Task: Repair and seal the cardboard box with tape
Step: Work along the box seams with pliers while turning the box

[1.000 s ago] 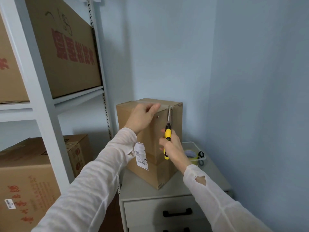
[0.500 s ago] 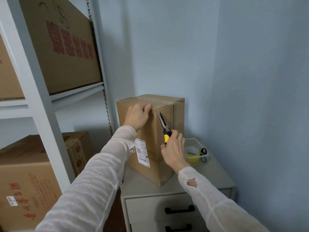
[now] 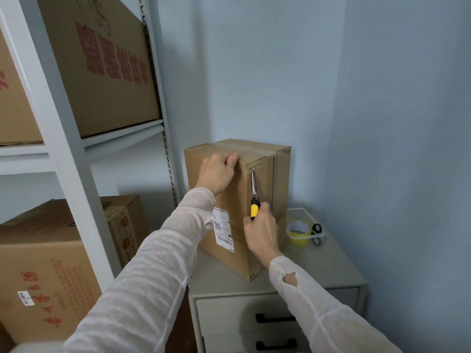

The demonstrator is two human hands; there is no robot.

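One cardboard box [image 3: 230,200] stands upright on a grey drawer cabinet [image 3: 331,271]. The left hand [image 3: 218,173] presses flat against its upper face. The right hand [image 3: 261,231] grips yellow-handled pliers [image 3: 254,194], their tip apparently on a small staple. A tape roll [image 3: 298,231] lies just beside.

White metal shelving [image 3: 74,159] at left holds big printed cartons [image 3: 102,67]; more cartons [image 3: 43,271] lower left; grey drawer cabinet [image 3: 331,271] at bottom centre.
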